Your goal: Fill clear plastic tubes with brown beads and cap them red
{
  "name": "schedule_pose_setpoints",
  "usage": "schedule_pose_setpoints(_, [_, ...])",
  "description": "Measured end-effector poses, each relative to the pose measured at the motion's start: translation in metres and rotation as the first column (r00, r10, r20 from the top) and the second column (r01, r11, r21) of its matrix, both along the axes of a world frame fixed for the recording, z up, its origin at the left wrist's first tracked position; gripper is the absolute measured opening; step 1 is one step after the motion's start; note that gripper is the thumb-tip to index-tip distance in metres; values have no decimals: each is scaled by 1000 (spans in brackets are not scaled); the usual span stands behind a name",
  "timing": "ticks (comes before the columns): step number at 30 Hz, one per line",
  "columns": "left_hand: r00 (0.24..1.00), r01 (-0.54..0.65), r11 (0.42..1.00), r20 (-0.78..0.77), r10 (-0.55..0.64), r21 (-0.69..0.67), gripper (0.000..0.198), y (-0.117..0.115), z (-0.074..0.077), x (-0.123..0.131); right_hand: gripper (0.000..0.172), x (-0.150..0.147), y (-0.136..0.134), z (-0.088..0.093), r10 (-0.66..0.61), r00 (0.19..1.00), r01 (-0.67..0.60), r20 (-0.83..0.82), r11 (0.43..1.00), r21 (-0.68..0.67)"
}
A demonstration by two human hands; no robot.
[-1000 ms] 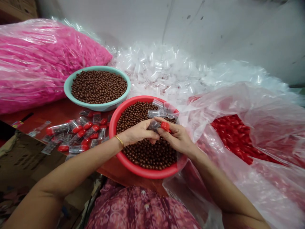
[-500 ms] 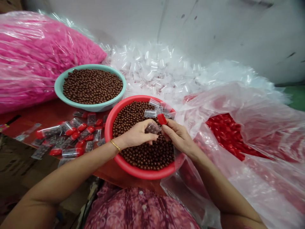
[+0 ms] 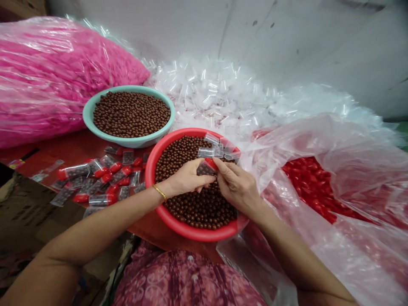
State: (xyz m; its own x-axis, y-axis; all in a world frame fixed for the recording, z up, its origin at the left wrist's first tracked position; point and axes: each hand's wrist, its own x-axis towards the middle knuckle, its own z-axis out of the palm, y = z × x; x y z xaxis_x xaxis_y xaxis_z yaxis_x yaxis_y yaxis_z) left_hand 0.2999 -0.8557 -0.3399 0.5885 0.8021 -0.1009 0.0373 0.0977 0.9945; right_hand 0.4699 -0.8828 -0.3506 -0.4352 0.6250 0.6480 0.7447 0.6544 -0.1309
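My left hand (image 3: 189, 176) is closed round a small clear plastic container (image 3: 205, 168) filled with brown balls. A red cap (image 3: 211, 162) sits at the container's open end, and my right hand (image 3: 237, 185) grips it with thumb and fingers. Both hands are over a red basin (image 3: 152, 170) of shiny brown balls (image 3: 197, 212). Several clear empty containers (image 3: 206, 152) lie on the balls at the basin's far side. Left of the basin, several filled containers with red caps (image 3: 103, 199) lie in a loose pile.
A pale green basin (image 3: 87, 117) of brown balls stands behind the pile. A big bag of pink pieces (image 3: 63, 72) fills the back left. Many clear containers (image 3: 216, 93) are heaped along the wall. On the right, an open plastic bag (image 3: 357, 148) holds red caps (image 3: 310, 182).
My right hand has brought the red cap down onto the container's end; before, the cap was held just above it. The view has shifted slightly left.
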Motion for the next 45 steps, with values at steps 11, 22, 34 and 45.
schedule_pose_setpoints(11, [997,-80,984,22,78,161,13,3,-7,3,51,-8,-10,4,81,991,-89,-104,994,-71])
schedule_pose_setpoints(22, [993,-11,999,-114,5,-52,13,1,-3,-2,54,-15,-19,-10,65,990,-80,-127,990,-115])
schedule_pose_setpoints(34, [783,405,819,-617,-82,406,9,-18,9,4,57,-24,-8,4,-119,780,-285,-614,806,-518])
schedule_pose_setpoints(45, [678,524,674,-734,41,521,13,-21,4,9,66,-23,-16,7,81,864,-330,-496,836,-438])
